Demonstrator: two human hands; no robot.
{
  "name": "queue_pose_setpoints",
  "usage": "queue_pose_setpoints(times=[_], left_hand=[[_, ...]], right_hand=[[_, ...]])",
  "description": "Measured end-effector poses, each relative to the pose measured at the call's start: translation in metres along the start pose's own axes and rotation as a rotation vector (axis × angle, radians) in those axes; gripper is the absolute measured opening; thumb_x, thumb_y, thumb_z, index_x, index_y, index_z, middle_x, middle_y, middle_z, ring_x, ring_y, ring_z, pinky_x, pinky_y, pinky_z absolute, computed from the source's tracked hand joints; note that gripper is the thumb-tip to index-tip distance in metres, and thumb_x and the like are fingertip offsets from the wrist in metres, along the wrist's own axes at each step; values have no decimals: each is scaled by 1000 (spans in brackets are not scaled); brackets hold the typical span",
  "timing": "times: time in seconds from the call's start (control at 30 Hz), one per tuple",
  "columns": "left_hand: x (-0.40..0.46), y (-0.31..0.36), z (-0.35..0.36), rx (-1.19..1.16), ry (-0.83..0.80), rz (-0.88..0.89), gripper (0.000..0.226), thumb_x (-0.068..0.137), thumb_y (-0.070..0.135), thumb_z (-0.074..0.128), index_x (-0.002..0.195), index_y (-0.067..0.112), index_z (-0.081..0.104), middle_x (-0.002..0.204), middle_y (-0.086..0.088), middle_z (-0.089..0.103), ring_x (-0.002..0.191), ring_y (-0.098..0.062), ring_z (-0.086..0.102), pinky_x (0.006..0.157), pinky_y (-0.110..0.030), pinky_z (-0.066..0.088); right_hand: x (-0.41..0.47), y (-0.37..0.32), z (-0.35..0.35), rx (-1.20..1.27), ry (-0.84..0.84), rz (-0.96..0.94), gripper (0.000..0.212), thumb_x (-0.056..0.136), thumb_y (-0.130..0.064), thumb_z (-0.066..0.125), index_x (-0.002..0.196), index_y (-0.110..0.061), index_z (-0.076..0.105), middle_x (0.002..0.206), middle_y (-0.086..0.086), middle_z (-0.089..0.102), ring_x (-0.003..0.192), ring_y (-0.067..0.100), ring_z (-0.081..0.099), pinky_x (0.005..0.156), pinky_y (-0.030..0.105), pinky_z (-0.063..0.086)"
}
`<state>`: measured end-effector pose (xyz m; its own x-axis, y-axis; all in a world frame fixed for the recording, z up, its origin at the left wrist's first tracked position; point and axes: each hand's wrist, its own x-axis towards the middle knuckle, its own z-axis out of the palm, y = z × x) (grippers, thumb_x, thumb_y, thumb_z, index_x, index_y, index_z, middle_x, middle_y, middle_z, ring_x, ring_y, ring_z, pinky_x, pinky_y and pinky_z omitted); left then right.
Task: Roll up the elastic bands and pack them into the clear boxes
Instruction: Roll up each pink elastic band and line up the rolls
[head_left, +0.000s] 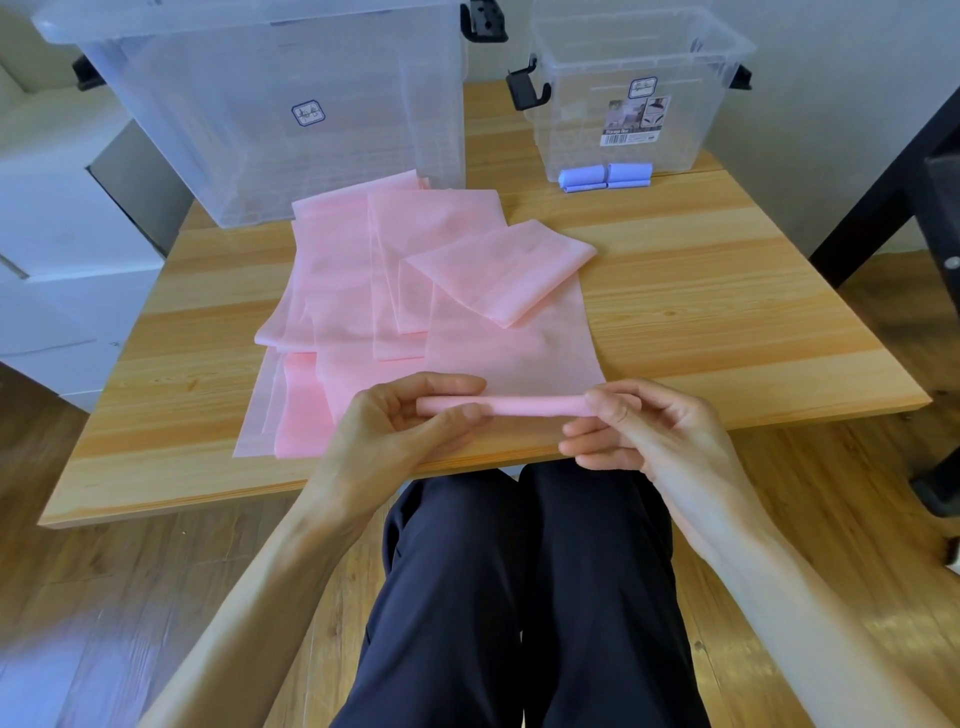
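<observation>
Head view shows the left hand (410, 415) and right hand (639, 426) pinching opposite ends of a rolled pink elastic band (530, 405), its unrolled length spread beyond the fingertips.

Small clear box (623, 104) sticker (635, 120): print too small to read (barcode visible); large clear box (280, 104) stamp (308, 113) illegible.

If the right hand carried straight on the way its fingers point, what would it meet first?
The right hand points leftward along the table's near edge, gripping one end of the pink roll. Going straight on, it would likely meet the left hand, which holds the roll's other end, though depth is hard to judge.
</observation>
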<state>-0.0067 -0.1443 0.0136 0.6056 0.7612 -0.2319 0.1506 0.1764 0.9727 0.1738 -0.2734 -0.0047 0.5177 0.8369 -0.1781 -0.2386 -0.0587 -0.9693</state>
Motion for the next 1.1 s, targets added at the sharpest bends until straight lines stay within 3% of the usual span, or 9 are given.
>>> queue_pose_setpoints(times=[0.2, 0.37, 0.53, 0.7, 0.87, 1.1], left_hand=[[2, -1, 2, -11, 63, 16, 15, 77, 19, 74, 92, 15, 76, 81, -3, 77, 76, -7, 73, 66, -9, 51], [2, -2, 3, 54, 67, 48, 16, 81, 25, 71, 93, 17, 75, 73, 0, 75, 74, -2, 71, 65, -8, 49], [1, -2, 2, 43, -1, 4, 21, 79, 30, 70, 96, 20, 76, 88, -1, 76, 86, -12, 74, 75, -16, 56], [2, -4, 0, 25, 68, 17, 17, 73, 37, 74, 85, 27, 80, 89, -5, 77, 92, -21, 74, 86, -28, 57], [1, -2, 1, -14, 30, -1, 19, 73, 32, 74, 89, 23, 80, 91, -2, 77, 88, -15, 75, 74, -16, 56], [1, -2, 0, -28, 18, -2, 26, 74, 30, 71, 95, 18, 76, 87, -7, 78, 89, -16, 75, 78, -21, 59]], right_hand=[[-1, 1, 0, -28, -91, 6, 29, 85, -15, 68, 105, 5, 63, 94, 14, 76, 87, 29, 75, 76, 31, 61], [-2, 2, 1, -13, -110, -5, 29, 85, -16, 65, 111, -3, 65, 97, 14, 76, 89, 29, 75, 77, 31, 61], [-2, 3, 0, -12, -97, -1, 29, 87, -22, 63, 105, -1, 68, 94, 16, 75, 87, 31, 75, 74, 31, 61], [-3, 4, -2, 14, -60, 16, 27, 83, -21, 65, 102, -3, 72, 93, 18, 75, 87, 33, 74, 74, 32, 62], [-2, 4, -2, 38, -41, 2, 24, 87, -17, 63, 108, -8, 72, 95, 17, 76, 85, 33, 75, 72, 31, 62], [-4, 2, -1, 14, -68, 12, 26, 83, -17, 67, 107, -7, 71, 91, 18, 75, 83, 33, 75, 70, 30, 61]])
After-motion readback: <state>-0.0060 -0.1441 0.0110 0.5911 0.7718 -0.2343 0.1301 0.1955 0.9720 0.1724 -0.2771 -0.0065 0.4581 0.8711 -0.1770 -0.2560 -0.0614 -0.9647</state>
